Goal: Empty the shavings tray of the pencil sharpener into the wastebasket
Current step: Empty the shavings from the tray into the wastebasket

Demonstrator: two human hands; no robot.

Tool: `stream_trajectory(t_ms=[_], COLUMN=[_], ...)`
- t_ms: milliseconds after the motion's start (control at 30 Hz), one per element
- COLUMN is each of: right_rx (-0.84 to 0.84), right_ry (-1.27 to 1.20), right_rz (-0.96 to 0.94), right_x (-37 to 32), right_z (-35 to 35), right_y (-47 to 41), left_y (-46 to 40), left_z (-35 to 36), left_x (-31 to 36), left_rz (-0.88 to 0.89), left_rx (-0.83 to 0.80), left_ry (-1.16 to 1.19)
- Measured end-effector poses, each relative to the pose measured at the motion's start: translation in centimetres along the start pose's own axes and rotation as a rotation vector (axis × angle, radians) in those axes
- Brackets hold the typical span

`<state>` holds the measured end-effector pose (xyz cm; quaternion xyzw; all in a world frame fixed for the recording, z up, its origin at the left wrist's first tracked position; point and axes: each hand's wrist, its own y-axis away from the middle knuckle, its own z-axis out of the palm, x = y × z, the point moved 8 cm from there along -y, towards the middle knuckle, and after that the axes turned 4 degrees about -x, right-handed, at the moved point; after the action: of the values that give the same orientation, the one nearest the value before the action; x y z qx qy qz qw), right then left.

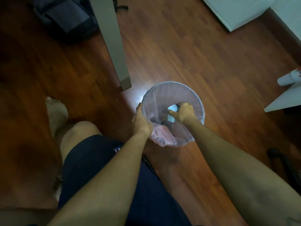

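Note:
A round wastebasket (164,90) with a thin pinkish plastic liner stands on the wooden floor. My left hand (141,121) grips its near-left rim. My right hand (183,112) reaches down inside the basket's mouth, closed around a small pale blue and white shavings tray (172,109), which is held over the liner. Most of the tray is hidden by my fingers. Dark bits lie at the bottom of the liner. The pencil sharpener's body is not in view.
A grey table leg (114,46) stands just behind and left of the basket. A dark bag (65,15) lies at the far left, white furniture (244,12) at the top right, a white shelf edge (283,101) at the right. My bare leg and foot (55,111) are at left.

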<state>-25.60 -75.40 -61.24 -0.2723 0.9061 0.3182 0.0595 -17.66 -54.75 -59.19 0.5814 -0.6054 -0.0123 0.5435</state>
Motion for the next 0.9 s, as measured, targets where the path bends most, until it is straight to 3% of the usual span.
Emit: stream_trajectory(t_ms=[533,900], right_rx=[0.026,0.02], right_ry=[-0.022,-0.152], right_rz=[0.001,-0.002], right_x=[-1.1,-3.2], right_z=[-0.5,-6.9], right_y=[0.0,3.6], left_y=[0.2,2.4], left_z=[0.0,-3.9], left_x=[0.4,4.5], left_rz=[-0.025,0.032], left_rx=[-0.019,0.048], left_ry=[0.029,-0.07])
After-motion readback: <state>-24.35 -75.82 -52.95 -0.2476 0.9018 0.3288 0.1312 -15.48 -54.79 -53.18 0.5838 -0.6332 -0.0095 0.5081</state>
